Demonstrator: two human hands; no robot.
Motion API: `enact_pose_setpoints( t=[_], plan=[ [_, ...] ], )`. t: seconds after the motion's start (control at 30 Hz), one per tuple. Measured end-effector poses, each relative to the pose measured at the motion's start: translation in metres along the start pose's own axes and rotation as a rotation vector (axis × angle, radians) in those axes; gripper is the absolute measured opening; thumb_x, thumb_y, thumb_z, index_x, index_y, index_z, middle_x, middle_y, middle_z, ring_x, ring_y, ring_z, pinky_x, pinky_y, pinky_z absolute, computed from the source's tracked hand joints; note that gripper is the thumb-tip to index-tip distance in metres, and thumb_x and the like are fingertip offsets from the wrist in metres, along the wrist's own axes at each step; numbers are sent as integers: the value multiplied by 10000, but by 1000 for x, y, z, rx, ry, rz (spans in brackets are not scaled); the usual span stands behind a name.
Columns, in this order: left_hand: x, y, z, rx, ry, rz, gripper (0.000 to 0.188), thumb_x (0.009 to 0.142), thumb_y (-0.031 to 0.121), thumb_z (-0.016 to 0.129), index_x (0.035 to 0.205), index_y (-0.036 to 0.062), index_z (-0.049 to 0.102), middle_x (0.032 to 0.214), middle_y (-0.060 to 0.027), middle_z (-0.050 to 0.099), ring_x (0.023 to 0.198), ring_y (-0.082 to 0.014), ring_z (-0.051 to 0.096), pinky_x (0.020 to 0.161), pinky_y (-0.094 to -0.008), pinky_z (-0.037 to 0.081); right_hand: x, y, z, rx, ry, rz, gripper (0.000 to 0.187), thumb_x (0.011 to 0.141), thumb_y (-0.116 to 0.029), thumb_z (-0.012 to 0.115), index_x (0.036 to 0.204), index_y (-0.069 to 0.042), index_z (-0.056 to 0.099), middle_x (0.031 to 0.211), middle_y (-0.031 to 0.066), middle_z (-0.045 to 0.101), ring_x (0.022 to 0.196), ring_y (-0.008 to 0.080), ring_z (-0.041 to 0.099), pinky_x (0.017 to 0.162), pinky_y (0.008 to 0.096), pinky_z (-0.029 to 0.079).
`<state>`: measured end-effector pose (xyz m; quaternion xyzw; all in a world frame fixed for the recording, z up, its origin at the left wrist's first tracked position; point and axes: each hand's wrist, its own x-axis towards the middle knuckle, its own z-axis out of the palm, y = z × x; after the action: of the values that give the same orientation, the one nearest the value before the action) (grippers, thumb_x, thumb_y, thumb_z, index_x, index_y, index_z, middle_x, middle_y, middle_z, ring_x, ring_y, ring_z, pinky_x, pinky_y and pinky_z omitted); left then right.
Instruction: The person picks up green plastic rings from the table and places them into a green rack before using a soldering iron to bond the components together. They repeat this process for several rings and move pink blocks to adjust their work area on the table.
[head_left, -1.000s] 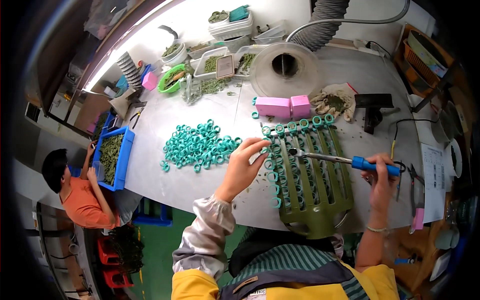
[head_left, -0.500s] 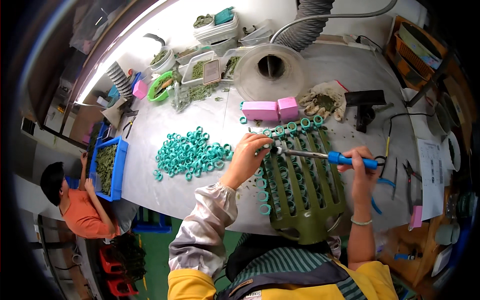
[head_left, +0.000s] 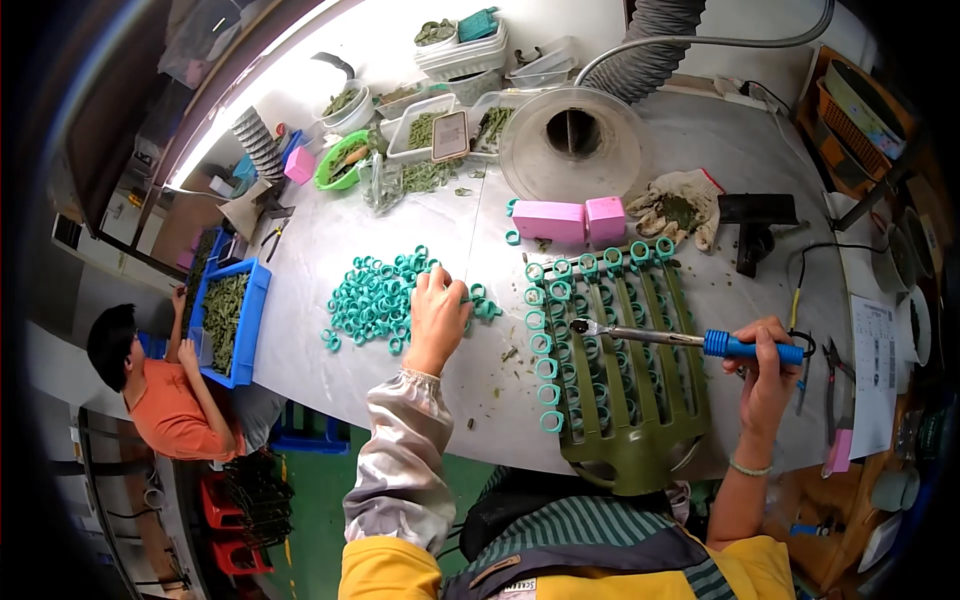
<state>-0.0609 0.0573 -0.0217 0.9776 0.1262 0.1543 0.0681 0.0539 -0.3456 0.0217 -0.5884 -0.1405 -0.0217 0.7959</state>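
My left hand (head_left: pixel 438 315) is down at the right part of a loose pile of teal rings (head_left: pixel 372 300). Its fingers are bent together among the rings, and their tips are hidden, so I cannot make out what they pinch. My right hand (head_left: pixel 765 355) grips the blue handle of a soldering iron (head_left: pixel 755 347). The iron's dark tip points left, over a dark green slatted frame (head_left: pixel 625 455) that lies on the table. Teal rings line the frame's far and left edges, and more sit between its bars.
Beyond the frame lie pink blocks (head_left: pixel 550 222), a soiled glove (head_left: pixel 678 205) and a black stand (head_left: pixel 755 225). A clear round hood (head_left: pixel 575 145) stands behind. Pliers (head_left: pixel 835 385) lie at right. At left, a person in orange (head_left: pixel 180 405) works by a blue crate (head_left: pixel 250 330).
My left hand has left the frame and the iron's tip and moved left to the ring pile. My right hand still holds the iron over the frame. The view has shifted slightly.
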Motion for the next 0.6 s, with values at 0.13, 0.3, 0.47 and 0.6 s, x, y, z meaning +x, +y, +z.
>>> enact_pose_setpoints(
  t=[0.13,0.3,0.47,0.6],
  plan=[
    [-10,-12,5,-78,131,89,196,730,71,765,875,51,634,988,-115,587,921,-329,547,799,-414,463,-2,-1,4,5,1,-6,231,962,-149,580,819,15,656,836,66,621,553,129,628,478,233,553],
    [-23,-2,-16,-1017,-45,-419,154,894,82,662,1039,27,662,1013,-74,676,929,-182,632,798,-281,533,-5,-4,0,-13,3,-11,224,962,-144,577,823,16,650,848,66,619,556,134,624,482,242,546],
    [-47,-10,-10,-951,-156,-452,183,923,51,618,1069,28,726,1011,-38,700,913,-97,631,790,-239,522,-7,-6,0,-8,19,-5,215,962,-142,578,830,16,642,853,66,623,566,135,622,486,245,545],
    [-53,1,-14,-672,-255,-255,134,875,86,670,980,46,743,984,-83,702,860,-167,643,740,-282,492,-7,-6,-4,-4,18,7,208,962,-144,580,840,14,643,850,67,624,570,132,623,487,241,548]
  ],
)
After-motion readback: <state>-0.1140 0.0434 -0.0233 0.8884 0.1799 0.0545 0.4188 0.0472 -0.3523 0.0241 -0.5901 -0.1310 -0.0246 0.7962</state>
